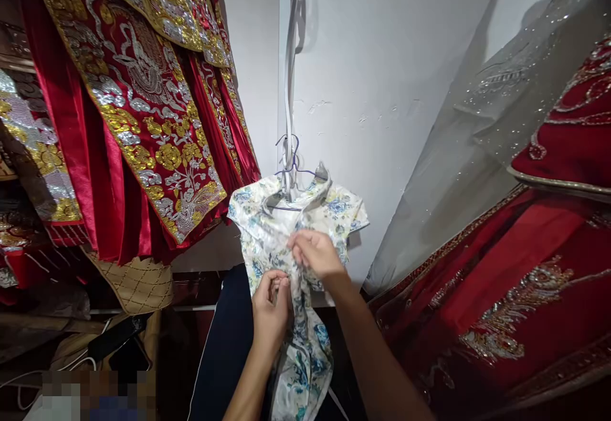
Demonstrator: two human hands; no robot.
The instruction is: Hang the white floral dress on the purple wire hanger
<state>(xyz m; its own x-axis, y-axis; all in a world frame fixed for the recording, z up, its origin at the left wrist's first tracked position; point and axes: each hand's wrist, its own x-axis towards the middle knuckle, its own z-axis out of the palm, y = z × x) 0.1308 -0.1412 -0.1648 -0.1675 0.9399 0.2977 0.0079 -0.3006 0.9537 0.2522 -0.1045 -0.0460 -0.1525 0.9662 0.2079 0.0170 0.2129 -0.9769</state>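
A white short-sleeved dress [262,224] with blue flowers and a stand-up collar hangs in front of me on a thin purple wire hanger [296,165]. White straps [289,77] run up the wall from behind its collar. At the upper front of the dress, my right hand [316,255] is closed, thumb and fingers pinching the cloth. Slightly lower and to the left, my left hand [270,300] has its fingers curled against the same front. Below my hands the skirt [305,370] falls in folds over my lap. Whatever lies between my fingertips is too small to make out.
Red robes with gold and silver embroidery [157,103] hang at the left. A sheer sparkling veil [458,135] and a red beaded gown [515,281] fill the right. A dark phone [130,356] and a white cable [79,362] lie at the lower left.
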